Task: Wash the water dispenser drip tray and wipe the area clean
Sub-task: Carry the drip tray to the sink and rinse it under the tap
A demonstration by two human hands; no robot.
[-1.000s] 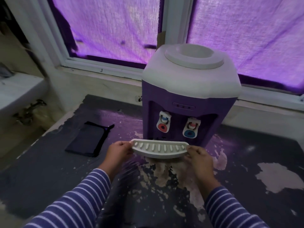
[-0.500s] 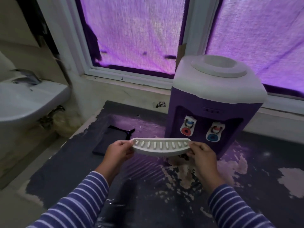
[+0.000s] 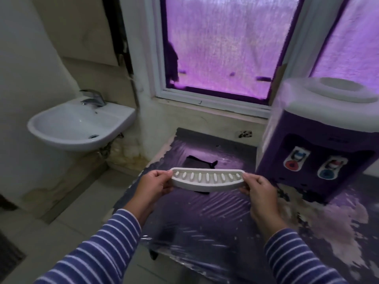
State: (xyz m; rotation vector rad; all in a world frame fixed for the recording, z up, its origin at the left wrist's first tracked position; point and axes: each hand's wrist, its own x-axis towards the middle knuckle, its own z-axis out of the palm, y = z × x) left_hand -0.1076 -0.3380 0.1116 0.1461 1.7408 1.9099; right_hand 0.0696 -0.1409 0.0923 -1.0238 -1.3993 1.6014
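1. There is one big window [image 3: 221, 48] at 12 o'clock. It glows purple through a cloth. A bit of a second pane shows at 2 o'clock.
2. There is one table [image 3: 215, 226] from the middle down to 5 o'clock. Its dark cover is shiny and peeling.
3. One water dispenser [image 3: 320, 128] stands on the table at 3 o'clock. It is purple with a white top. It has two spouts, one red [image 3: 291, 165] and one blue [image 3: 326, 174].
4. One white sink [image 3: 67, 128] hangs on the wall at 9 o'clock. One silver tap [image 3: 92, 99] sits at its back edge.
5. Two striped sleeves [image 3: 102, 253] come in from 7 and 5 o'clock.
6. One black pouch [image 3: 196, 160] lies on the table, partly hidden behind the tray.
7. One white drip tray [image 3: 207, 181] is in the middle, held up above the table. It is well apart from the dispenser, out at the dispenser's 9 o'clock side. It has one row of slots on top.
8. The left hand [image 3: 153, 185] pinches the tray's 9 o'clock end with curled fingers. The right hand [image 3: 260, 191] pinches the 3 o'clock end the same way.
9. Half a second ago the tray was right in front of the dispenser. Now it is off to the sink side. The whole sink shows now, and both hands kept their hold.
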